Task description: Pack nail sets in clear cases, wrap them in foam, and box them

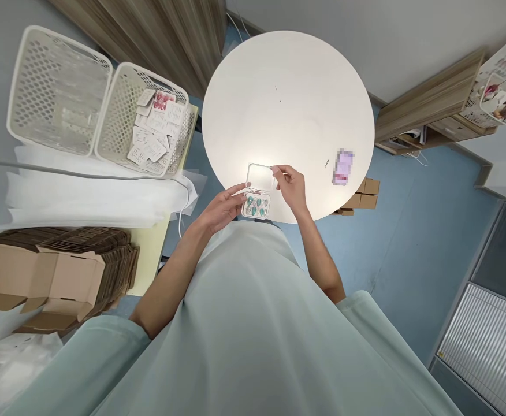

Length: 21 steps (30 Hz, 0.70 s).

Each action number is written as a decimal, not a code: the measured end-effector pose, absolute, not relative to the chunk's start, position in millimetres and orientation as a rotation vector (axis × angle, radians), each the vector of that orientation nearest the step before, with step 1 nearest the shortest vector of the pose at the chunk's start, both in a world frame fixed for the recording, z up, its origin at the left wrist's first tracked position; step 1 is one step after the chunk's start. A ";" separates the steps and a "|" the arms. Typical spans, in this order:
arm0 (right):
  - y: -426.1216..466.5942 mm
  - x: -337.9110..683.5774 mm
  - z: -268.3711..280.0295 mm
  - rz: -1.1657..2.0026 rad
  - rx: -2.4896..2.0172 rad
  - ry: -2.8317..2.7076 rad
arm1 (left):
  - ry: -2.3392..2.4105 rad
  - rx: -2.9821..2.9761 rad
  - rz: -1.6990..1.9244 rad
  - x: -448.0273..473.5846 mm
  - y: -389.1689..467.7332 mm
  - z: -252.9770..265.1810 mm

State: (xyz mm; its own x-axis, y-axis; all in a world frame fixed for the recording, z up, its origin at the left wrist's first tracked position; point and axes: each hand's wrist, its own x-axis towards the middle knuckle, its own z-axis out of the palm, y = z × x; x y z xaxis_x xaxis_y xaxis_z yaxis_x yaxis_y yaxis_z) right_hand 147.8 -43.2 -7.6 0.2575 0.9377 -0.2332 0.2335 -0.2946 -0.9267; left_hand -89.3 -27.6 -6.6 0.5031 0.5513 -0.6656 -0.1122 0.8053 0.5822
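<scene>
A small clear plastic case [257, 216] stands open at the near edge of the round white table [287, 104]. In its lower half sit several teal and pale press-on nails [253, 211], laid out in rows. My left hand [222, 209] grips the left side of the case, its fingers near the hinge. The raised transparent lid [260, 177] tilts away from me. At the lid's right edge, my right hand [291, 186] is closed in a pinch, thumb and forefinger together on the rim.
A pixelated purple item [343, 167] lies at the table's right. White perforated baskets [112, 115] stand at left, one holding printed cards [155, 127]. Flattened cardboard boxes [105, 254] are stacked at lower left. Small cartons [361, 196] sit beyond the table's right edge.
</scene>
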 end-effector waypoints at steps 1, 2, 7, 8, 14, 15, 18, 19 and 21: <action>-44.9 147.7 -0.3 1.076 -1.695 -1.121 | 0.972 0.502 0.432 -88.6 -27.2 -6.7; -47.4 147.4 7.2 1.068 -1.678 -1.158 | 0.972 0.497 0.443 -87.8 -26.7 -6.5; -69.4 142.5 34.9 1.075 -1.626 -1.282 | 0.929 0.504 0.485 -83.8 -22.4 -4.1; -74.8 141.3 36.6 1.086 -1.621 -1.292 | 0.928 0.505 0.490 -83.2 -21.3 -3.5; -103.3 136.1 31.3 1.165 -1.669 -1.263 | 0.931 0.506 0.508 -81.9 -16.1 -2.5; -106.5 135.7 30.3 1.169 -1.674 -1.247 | 0.929 0.516 0.508 -81.9 -15.6 -2.8; -112.0 135.5 28.3 1.184 -1.683 -1.175 | 0.934 0.565 0.504 -81.0 -14.4 -4.5; -112.6 135.9 27.6 1.194 -1.690 -1.137 | 0.936 0.581 0.502 -80.4 -14.0 -5.2; -112.0 137.9 25.3 1.222 -1.709 -1.041 | 0.935 0.600 0.502 -78.9 -13.1 -6.7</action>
